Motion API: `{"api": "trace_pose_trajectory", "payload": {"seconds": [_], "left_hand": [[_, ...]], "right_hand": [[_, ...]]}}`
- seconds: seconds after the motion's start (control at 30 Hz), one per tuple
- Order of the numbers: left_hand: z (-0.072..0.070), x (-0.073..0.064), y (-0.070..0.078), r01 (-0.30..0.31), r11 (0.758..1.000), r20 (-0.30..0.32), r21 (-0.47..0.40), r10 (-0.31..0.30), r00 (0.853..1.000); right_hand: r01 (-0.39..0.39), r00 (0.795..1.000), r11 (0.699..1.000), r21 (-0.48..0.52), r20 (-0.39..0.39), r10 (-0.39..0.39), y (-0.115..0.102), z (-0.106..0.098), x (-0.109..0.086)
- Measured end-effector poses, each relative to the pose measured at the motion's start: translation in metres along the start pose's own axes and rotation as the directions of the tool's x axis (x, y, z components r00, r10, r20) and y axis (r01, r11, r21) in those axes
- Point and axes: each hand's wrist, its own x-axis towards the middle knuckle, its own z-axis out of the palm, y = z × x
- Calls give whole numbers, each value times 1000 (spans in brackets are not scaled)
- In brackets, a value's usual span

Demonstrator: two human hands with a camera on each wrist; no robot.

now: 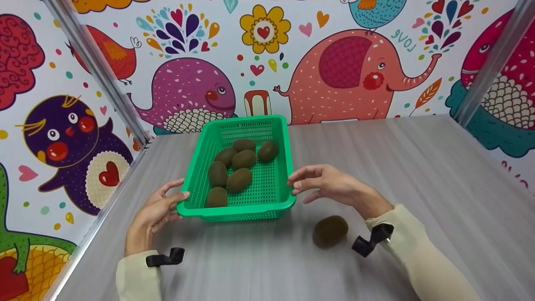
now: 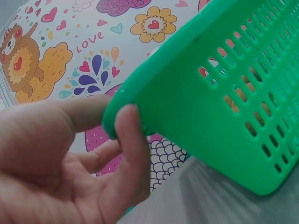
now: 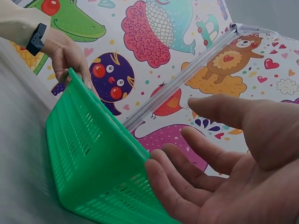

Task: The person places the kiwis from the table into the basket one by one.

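A green plastic basket (image 1: pixel 238 212) with slotted walls holds several brown kiwis (image 1: pixel 239 180), mostly towards its left side. At the near left corner, my left hand (image 1: pixel 155 211) pinches the rim between thumb and fingers; the left wrist view shows this hold on the rim (image 2: pixel 122 109) closely. My right hand (image 1: pixel 334 184) is at the near right corner, its fingers loosely bent and the thumb apart from them. In the right wrist view, its fingertips (image 3: pixel 156 156) are at the basket's edge without gripping it. One loose kiwi (image 1: pixel 330 231) lies on the table below my right hand.
The grey wood-grain table (image 1: pixel 376 154) extends around the basket. A wall with printed cartoon animals (image 1: pixel 259 62) stands behind it and another on the left. Metal corner posts (image 1: pixel 104 79) rise at the back. Each wrist wears a black camera mount (image 1: pixel 165 258).
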Motion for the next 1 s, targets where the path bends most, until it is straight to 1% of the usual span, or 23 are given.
{"api": "trace_pose_trajectory", "payload": {"seconds": [0.3, 0.67, 1.0], "left_hand": [[1, -1, 0, -18, 1000, 1, -2, 18, 1000], [0, -1, -1, -10, 1000, 4, -1, 10, 1000], [-2, 1, -2, -6, 1000, 11, -11, 6, 1000]], "right_hand": [[-9, 999, 1000, -29, 34, 10, 20, -14, -9], [-18, 996, 997, -77, 81, 24, 44, -29, -12], [2, 991, 989, -147, 130, 17, 63, -43, -18]]}}
